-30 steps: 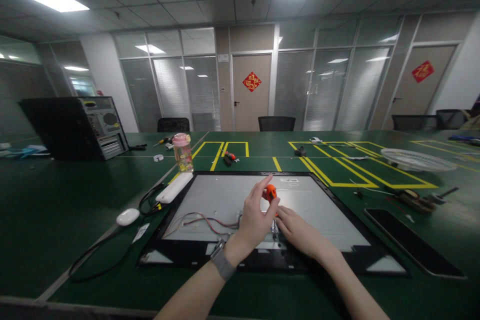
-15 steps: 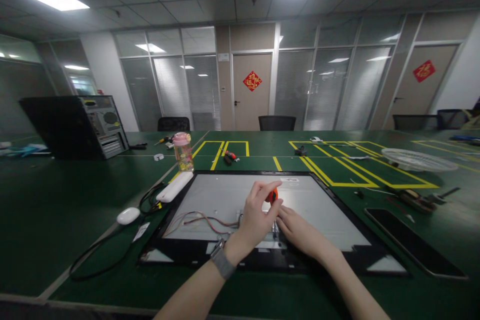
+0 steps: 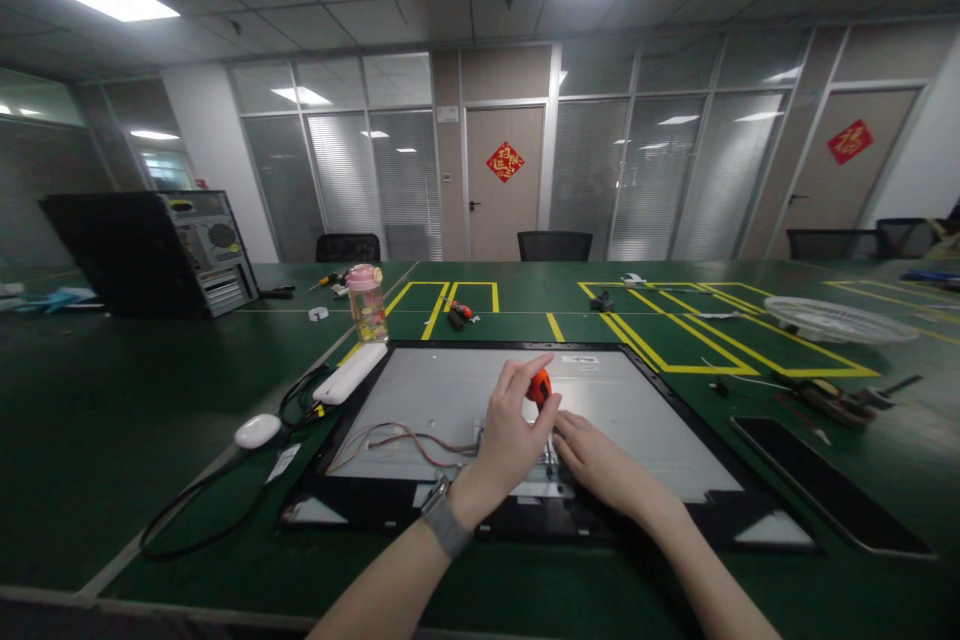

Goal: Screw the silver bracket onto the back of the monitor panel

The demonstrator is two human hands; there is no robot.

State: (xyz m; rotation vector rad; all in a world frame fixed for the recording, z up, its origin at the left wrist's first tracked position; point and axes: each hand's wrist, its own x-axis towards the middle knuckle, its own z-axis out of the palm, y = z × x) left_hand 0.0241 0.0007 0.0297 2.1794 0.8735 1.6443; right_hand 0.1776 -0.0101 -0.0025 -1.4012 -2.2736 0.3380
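Note:
My left hand (image 3: 516,412), with a grey-strapped watch on its wrist, has thumb and fingers closed round the orange and black handle of a screwdriver (image 3: 538,388). The tool points down at the lower middle of a large display panel (image 3: 645,420), which lies flat with its grey metal back up and a black frame. My right hand (image 3: 596,460) rests on the panel just right of the tool, fingers together and bent towards its lower end. What those fingertips hold is hidden. Thin coloured wires (image 3: 409,432) run over the panel left of my hands.
On the left are a white power strip (image 3: 351,375), a white mouse-shaped object (image 3: 257,431), a pink-lidded bottle (image 3: 367,305) and an open computer case (image 3: 150,255). A black phone-like slab (image 3: 825,480) and a brown-and-black device (image 3: 836,400) lie right. Pliers (image 3: 457,313) lie beyond the panel.
The orange handle has turned and shifted slightly left within my left hand, whose index finger and thumb have moved a little. My right hand stays in place.

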